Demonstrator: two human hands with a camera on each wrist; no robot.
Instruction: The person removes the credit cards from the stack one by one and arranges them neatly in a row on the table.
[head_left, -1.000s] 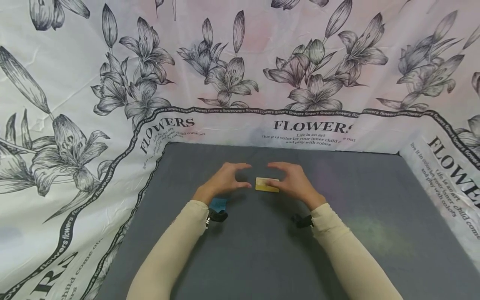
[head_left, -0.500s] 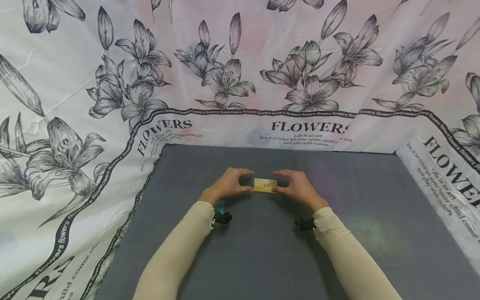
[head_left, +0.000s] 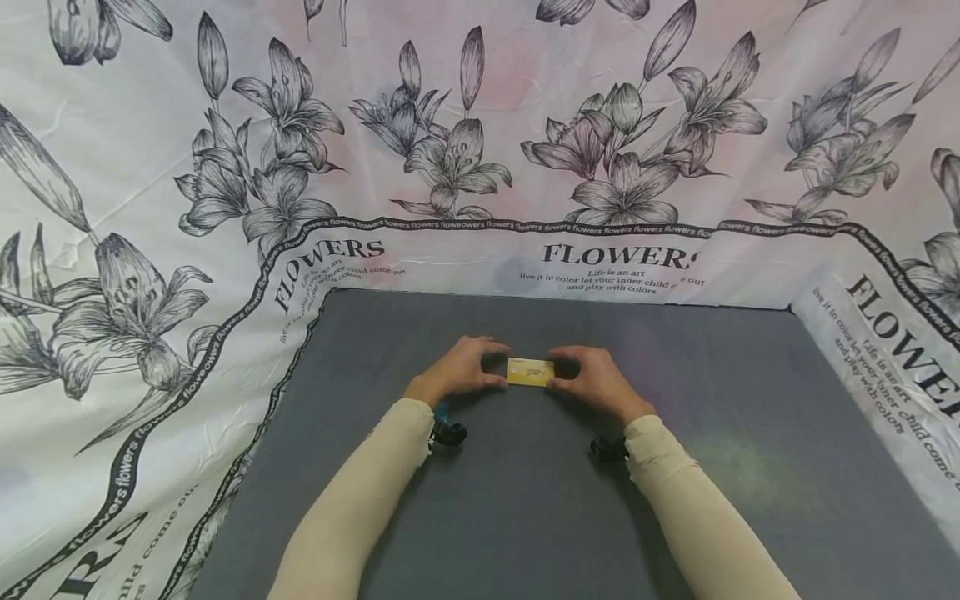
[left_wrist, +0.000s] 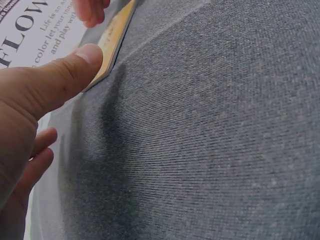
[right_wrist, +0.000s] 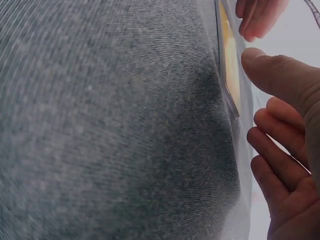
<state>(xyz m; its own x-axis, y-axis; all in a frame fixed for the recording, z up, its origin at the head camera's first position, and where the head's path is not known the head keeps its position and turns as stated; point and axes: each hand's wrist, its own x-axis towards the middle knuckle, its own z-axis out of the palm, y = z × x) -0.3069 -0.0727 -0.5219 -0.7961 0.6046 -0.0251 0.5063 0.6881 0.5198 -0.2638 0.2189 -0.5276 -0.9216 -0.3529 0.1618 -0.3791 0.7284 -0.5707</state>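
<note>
A yellow, gold-toned card (head_left: 531, 372) lies between the two hands in the head view, its printed face up. My left hand (head_left: 463, 367) is at its left end, thumb and fingers spread in a C shape. At the right end, my right hand (head_left: 596, 379) curves the same way. In the left wrist view the left thumb overlaps the card (left_wrist: 117, 37); whether it touches is unclear. The right wrist view has the right hand (right_wrist: 295, 120) beside the card (right_wrist: 231, 70), its fingers loosely bent and apart.
Part of a blue object (head_left: 442, 411) shows beside the left wrist, mostly hidden by it. The dark grey cloth surface (head_left: 525, 500) ends at a white flower-printed cloth (head_left: 465, 258) behind and at both sides. Black bands are on both wrists.
The left hand has moved right, up to the card's left end. The right hand has shifted slightly right and down, and its thumb no longer covers the card's face. The blue object is more hidden.
</note>
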